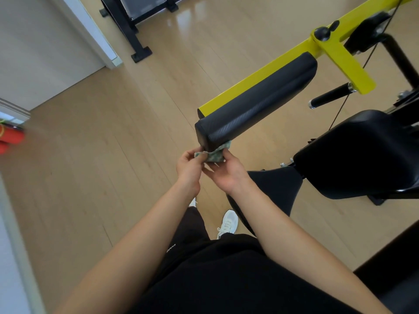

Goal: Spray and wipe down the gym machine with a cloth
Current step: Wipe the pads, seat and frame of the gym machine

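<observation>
Black top (226,279) and two bare forearms right under the camera, reaching forward. Left hand (189,165) pinching one end of the cloth (214,155) between thumb and curled fingers. Right hand (226,175) palm-up underneath, fingers curled round the other side of the bunch. Cloth greenish, crumpled, wadded up against the lower near corner of the black pad (256,100) and tucked partly under it. Looks like regrouping the rag rather than a proper stroke, just a guess though. No spray bottle anywhere in view, so can't tell about the spraying half.

To do this bit well:
- Refold to a clean flat face instead of scrubbing with a wad.
- Press with a flat palm and run lengthwise along the pad, away from the body toward the yellow frame (340,60).
- Don't skip the end cap and the underside edge, probably the grimiest spots.
- Keep the other hand steadying against any swing. Pivoting lever by the look of it, so easy on the sideways shove.

Further out: black seat (358,152) off to the right and a short black handle (328,96) beyond the pad, both probably due a wipe too. White shoe (229,222) down on the wood floor (102,155). Something red and blurry (9,141) at far left, too smeared to name.
</observation>
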